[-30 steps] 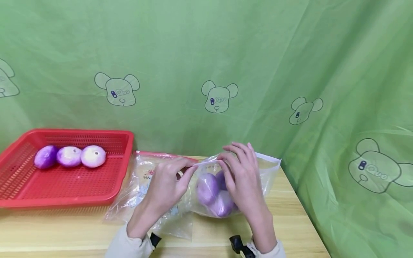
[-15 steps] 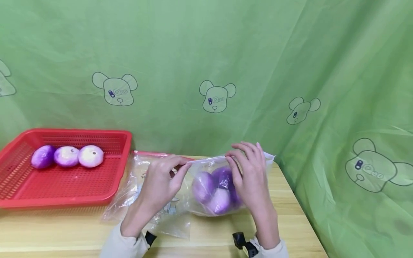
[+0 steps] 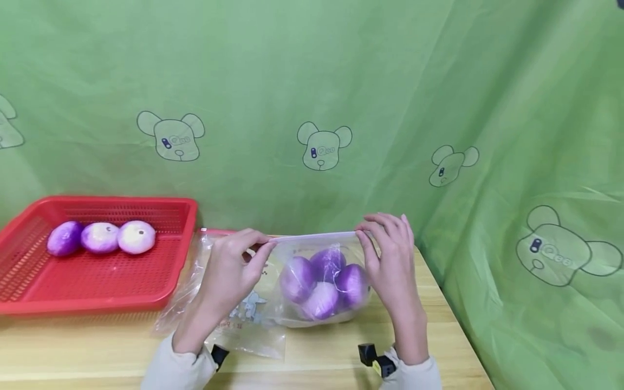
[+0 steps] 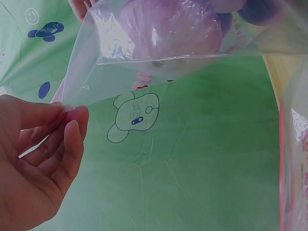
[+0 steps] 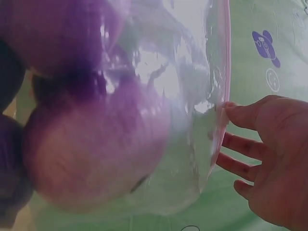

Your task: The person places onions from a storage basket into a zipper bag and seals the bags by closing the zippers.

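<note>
A clear zip bag stands at the middle of the table, its top edge stretched straight from side to side. Inside sit several round purple-and-white vegetables that look like onions. My left hand pinches the bag's upper left corner between thumb and fingertips; in the left wrist view the other fingers of that hand curl below. At the upper right end, thumb and fingers of my right hand pinch the edge. The right wrist view shows this hand at the pinkish seal.
A second clear bag with a red zip strip lies flat on the wooden table, partly under my left forearm. To the left stands a red perforated basket with three similar vegetables in it. A green curtain hangs behind.
My right hand has slid rightward along the bag's edge to its right end. My left hand has shifted left, and the top edge is now pulled straight.
</note>
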Action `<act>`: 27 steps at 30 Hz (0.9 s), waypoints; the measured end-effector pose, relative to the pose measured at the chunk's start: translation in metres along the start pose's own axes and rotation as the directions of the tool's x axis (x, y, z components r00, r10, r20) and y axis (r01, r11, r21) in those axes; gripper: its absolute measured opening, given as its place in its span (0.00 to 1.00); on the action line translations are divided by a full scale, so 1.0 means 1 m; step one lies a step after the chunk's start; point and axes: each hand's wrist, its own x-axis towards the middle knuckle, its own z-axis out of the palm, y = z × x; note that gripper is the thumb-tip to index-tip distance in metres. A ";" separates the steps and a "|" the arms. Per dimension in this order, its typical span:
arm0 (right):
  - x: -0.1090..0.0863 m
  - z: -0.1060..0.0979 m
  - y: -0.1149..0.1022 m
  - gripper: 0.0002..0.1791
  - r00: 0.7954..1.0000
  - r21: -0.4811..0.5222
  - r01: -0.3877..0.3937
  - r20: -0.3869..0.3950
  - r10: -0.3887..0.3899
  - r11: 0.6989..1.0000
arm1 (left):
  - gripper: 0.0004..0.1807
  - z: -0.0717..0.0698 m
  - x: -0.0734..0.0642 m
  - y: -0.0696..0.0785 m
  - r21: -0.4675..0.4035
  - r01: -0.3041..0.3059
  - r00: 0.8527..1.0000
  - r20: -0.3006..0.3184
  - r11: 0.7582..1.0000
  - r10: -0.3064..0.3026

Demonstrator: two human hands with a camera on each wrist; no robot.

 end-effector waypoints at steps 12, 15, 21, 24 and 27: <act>-0.002 -0.017 0.020 0.05 0.997 -0.013 -0.070 -0.021 0.070 0.997 | 0.02 -0.015 0.003 -0.006 0.056 0.019 1.000 -0.026 0.998 -0.018; -0.005 -0.026 0.023 0.05 0.996 -0.020 -0.079 -0.032 0.078 0.997 | 0.02 -0.016 0.004 -0.006 0.050 0.037 0.999 0.000 0.998 -0.037; -0.016 -0.044 0.031 0.05 0.996 -0.046 -0.036 -0.088 0.032 0.998 | 0.02 -0.019 0.006 -0.007 0.030 0.046 0.999 0.019 0.998 -0.046; -0.020 -0.049 0.032 0.05 0.994 -0.041 -0.004 -0.105 0.000 0.999 | 0.02 -0.020 0.006 -0.005 0.031 0.039 0.999 0.005 0.999 -0.039; -0.025 -0.054 0.027 0.05 0.993 0.028 -0.022 -0.119 0.025 0.999 | 0.03 -0.014 0.005 -0.004 0.037 0.032 0.999 -0.006 0.999 -0.031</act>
